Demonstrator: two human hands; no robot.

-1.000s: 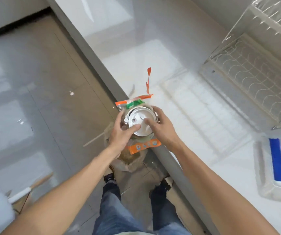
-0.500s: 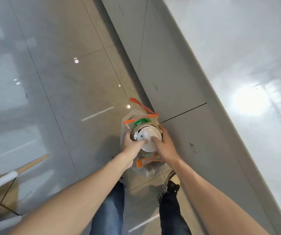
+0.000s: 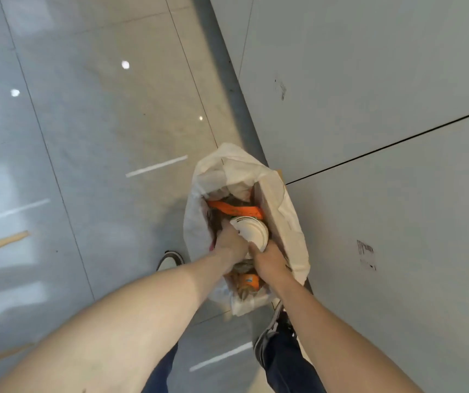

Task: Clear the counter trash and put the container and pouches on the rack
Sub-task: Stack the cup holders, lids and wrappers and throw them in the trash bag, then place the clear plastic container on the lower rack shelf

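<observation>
Both hands reach down into the mouth of a white trash bag (image 3: 288,211) standing on the floor against the cabinet front. My left hand (image 3: 229,241) and my right hand (image 3: 268,260) together grip a bundle of trash: a cup with a white lid (image 3: 251,231) tilted on its side, wrapped in clear plastic with orange strips (image 3: 234,208). An orange label (image 3: 250,280) shows below my wrists. The counter, the rack, the container and the pouches are out of view.
Grey cabinet doors (image 3: 383,95) fill the right side. Glossy grey floor tiles (image 3: 85,123) spread to the left. A wooden leg (image 3: 0,243) juts in at the left edge. My feet and jeans (image 3: 284,355) stand right beside the bag.
The bundle was held at the counter edge a second ago. Both hands have carried it down past the cabinet front and into the white bag on the floor.
</observation>
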